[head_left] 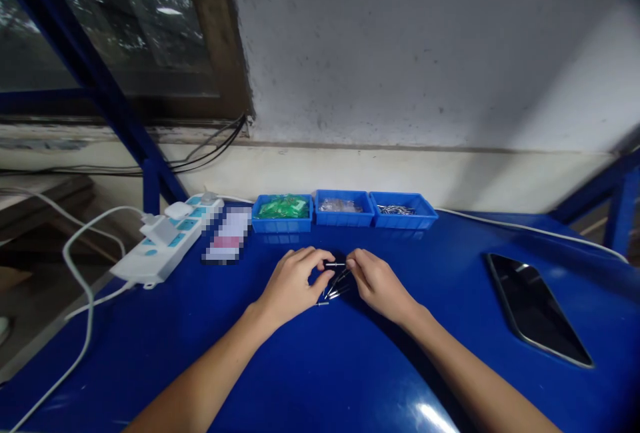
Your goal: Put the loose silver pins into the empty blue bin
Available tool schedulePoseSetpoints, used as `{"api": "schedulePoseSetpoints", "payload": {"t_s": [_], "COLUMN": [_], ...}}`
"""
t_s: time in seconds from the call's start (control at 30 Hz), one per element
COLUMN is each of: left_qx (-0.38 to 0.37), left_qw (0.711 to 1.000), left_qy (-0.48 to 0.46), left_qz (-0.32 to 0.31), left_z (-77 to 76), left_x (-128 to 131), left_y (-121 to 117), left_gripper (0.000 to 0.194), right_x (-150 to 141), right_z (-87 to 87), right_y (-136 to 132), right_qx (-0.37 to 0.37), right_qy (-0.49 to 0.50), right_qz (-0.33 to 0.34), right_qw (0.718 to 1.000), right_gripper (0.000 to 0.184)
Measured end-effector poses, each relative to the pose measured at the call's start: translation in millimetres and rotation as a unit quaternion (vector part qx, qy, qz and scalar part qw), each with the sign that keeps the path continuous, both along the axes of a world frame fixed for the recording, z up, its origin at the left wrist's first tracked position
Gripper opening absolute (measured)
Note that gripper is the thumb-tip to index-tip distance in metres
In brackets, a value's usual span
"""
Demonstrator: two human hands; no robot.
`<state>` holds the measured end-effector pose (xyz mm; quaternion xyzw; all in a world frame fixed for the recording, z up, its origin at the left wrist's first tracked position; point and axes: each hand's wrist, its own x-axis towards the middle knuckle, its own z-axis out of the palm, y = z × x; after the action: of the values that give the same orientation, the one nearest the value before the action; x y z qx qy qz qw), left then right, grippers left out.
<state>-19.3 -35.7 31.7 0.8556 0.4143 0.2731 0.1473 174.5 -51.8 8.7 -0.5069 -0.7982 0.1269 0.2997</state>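
A thin metal pin, rivet-like with a thicker part near its left end, lies level between my two hands. My right hand is closed, its thumb and index finger pinching the pin's right end. Close to the other end is my left hand, thumb and index finger curved but apart; whether a fingertip touches the pin I cannot tell. Several similar loose pins lie on the blue table below the hands, partly hidden by the fingers. One small pin sits just under my left thumb.
Three blue bins line the back: one with green bags, one with clear small parts, one with metal pins. A black phone lies right. A power strip with white cables and a pixelated item are left.
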Motion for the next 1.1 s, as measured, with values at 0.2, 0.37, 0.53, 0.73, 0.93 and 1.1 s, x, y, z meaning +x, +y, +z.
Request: {"api": "schedulePoseSetpoints", "payload": {"t_s": [0.2,0.37,0.53,0.73,0.93,1.1], "left_qx": [0.004,-0.030,-0.028,-0.003,-0.016,-0.041], "left_qw": [0.999,0.998,0.996,0.986,0.989,0.998], "left_qy": [-0.031,-0.051,0.055,0.136,0.130,0.043], "left_qz": [0.016,0.007,-0.061,-0.100,-0.062,-0.026], "left_z": [3.4,1.6,-3.9,-11.1,-12.3,-13.1], "left_x": [0.1,-1.6,-7.7,-16.6,-14.1,-5.4], "left_y": [-0.4,1.8,6.3,13.0,14.3,11.6], "left_gripper": [0.017,0.026,0.019,0.023,0.016,0.016], "right_x": [-1.6,-3.8,20.7,78.4,67.9,9.5], "right_z": [5.5,9.8,16.1,28.5,17.3,4.1], "right_y": [-3.1,-4.3,-6.2,7.5,21.5,7.0], "right_qx": [0.003,0.091,0.316,0.388,0.054,0.050], "right_qy": [-0.008,-0.054,0.022,0.023,-0.064,-0.032], "right_qz": [0.017,0.062,-0.019,-0.384,-0.386,-0.055], "right_qw": [1.000,0.992,0.948,0.838,0.919,0.997], "right_gripper": [0.020,0.017,0.011,0.021,0.041,0.031]}}
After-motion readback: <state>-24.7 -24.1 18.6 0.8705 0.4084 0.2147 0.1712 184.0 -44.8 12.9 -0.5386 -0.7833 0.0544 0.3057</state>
